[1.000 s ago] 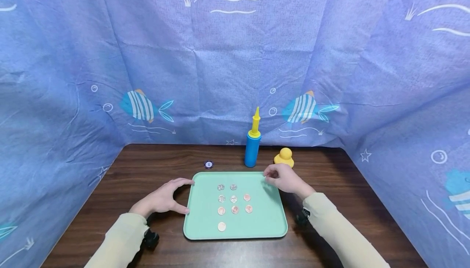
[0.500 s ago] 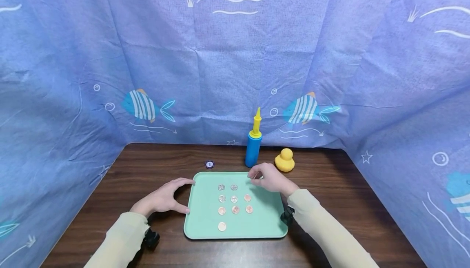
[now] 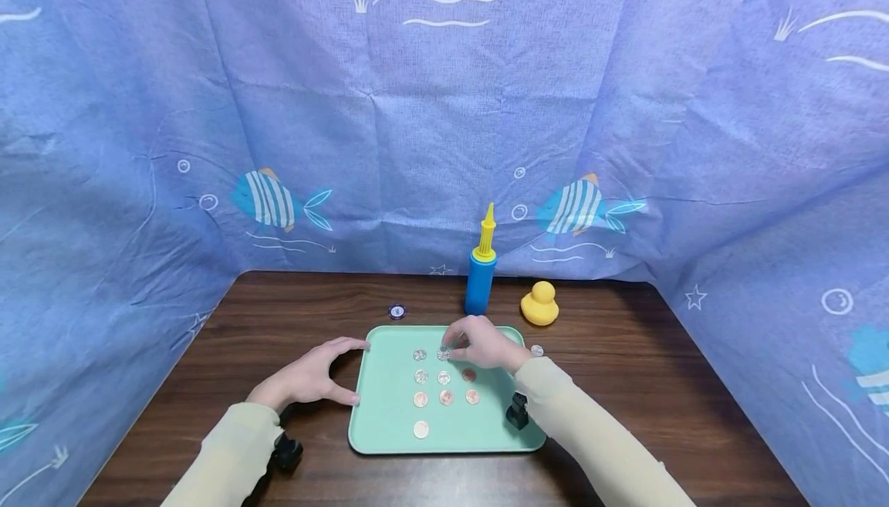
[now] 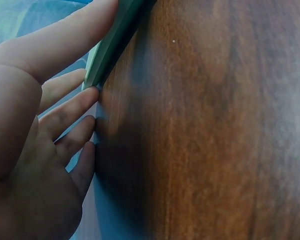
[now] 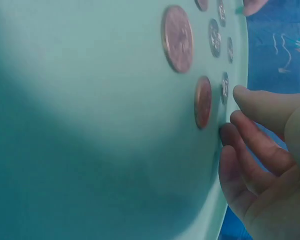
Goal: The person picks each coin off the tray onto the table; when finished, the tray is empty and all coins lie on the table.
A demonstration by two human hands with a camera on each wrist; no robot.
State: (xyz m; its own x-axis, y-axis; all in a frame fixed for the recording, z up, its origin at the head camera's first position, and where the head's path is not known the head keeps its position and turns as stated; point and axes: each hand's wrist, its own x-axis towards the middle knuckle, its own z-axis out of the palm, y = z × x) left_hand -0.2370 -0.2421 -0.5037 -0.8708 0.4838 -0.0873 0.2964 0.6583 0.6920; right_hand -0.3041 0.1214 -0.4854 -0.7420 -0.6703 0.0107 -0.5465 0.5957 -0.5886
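Thin, slippery coins (image 3: 445,376) on a stiff tray (image 3: 389,430): one was pinched by its rim in the right hand (image 3: 482,343); the tray edge was steadied by the spread left hand (image 3: 309,377).

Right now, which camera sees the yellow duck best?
The head view. The yellow duck sits whole on the brown table, behind the green tray. The left wrist view shows only table, tray edge and fingers; the right wrist view shows only tray, coins and fingers. No duck in either.

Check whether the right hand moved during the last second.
Yes. The right hand moved left along the tray's far edge, away from the yellow duck, to above the coins.
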